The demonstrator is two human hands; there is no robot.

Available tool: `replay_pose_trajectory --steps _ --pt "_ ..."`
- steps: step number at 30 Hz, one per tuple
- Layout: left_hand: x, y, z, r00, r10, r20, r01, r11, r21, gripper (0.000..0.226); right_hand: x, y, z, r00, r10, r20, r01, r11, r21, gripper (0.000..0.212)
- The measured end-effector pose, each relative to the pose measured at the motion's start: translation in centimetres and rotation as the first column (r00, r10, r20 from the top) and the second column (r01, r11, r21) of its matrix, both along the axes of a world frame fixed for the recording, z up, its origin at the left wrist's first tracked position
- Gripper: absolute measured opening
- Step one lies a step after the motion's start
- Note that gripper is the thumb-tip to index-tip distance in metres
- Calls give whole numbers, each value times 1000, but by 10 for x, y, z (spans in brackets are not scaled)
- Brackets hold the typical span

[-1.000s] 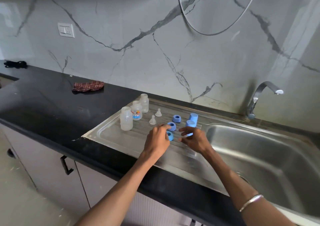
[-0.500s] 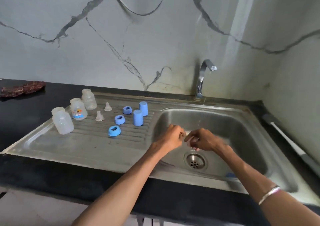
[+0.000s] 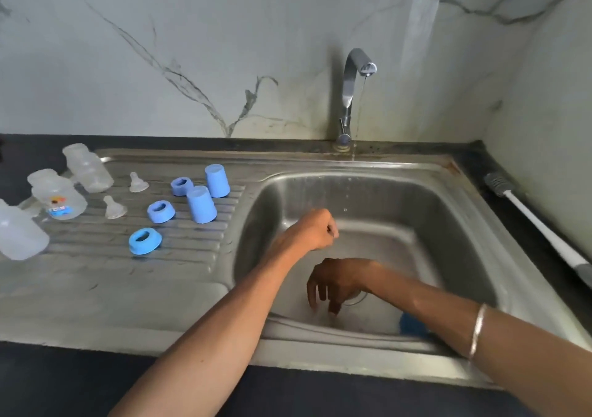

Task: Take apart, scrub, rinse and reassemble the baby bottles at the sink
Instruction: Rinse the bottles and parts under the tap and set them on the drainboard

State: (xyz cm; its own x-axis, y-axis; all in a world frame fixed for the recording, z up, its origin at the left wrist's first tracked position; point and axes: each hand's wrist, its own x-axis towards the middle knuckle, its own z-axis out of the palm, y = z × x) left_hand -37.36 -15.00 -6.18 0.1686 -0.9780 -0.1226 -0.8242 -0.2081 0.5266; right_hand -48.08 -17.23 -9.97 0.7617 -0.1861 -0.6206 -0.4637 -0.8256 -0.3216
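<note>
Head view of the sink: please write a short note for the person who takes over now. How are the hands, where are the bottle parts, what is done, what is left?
Left hand: fist over the steel basin, under the thin tap trickle; whether it holds something cannot be seen.
Right hand: fingers loose, pointing down near the drain, grip on nothing.
On the drainboard: three clear plastic bottles, two clear silicone teats, three blue screw rings, two blue caps.
Long white-handled brush lies on the counter, right.
Done: bottles taken apart.
Left: probably scrub, rinse, reassemble.
</note>
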Motion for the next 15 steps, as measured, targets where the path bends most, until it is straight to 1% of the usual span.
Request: replay_pose_trajectory --steps 2,4,7,10,12,13,14,15 --pt "4 0 -2 1000 7 -6 -7 1000 8 29 1 2 -6 1000 25 8 -25 999 -39 30" --pt "9 0 -2 1000 29 -10 -29 1000 -7 31 1 2 -8 1000 15 12 -14 998 -65 23" --pt "13 1 -3 999 53 -13 -53 998 -34 32 0 0 -4 996 -86 17 86 995 -49 16" --pt "16 2 -2 997 78 -10 -78 996 -51 29 -4 -15 10 969 -206 133 219 972 -88 21" --pt "18 1 -2 994 113 -8 -113 991 -75 26 -12 -30 22 927 -297 230 326 940 -98 21" --pt "17 0 -1 991 135 -9 -135 986 -97 25 -17 -38 30 886 -365 286 402 912 -81 21" --pt "17 -1 0 988 155 -11 -155 981 -119 24 -23 -44 35 823 -448 349 491 870 -41 19" --pt "16 -2 0 986 164 -16 -165 977 -137 24 -28 -50 41 738 -536 410 582 813 14 17"
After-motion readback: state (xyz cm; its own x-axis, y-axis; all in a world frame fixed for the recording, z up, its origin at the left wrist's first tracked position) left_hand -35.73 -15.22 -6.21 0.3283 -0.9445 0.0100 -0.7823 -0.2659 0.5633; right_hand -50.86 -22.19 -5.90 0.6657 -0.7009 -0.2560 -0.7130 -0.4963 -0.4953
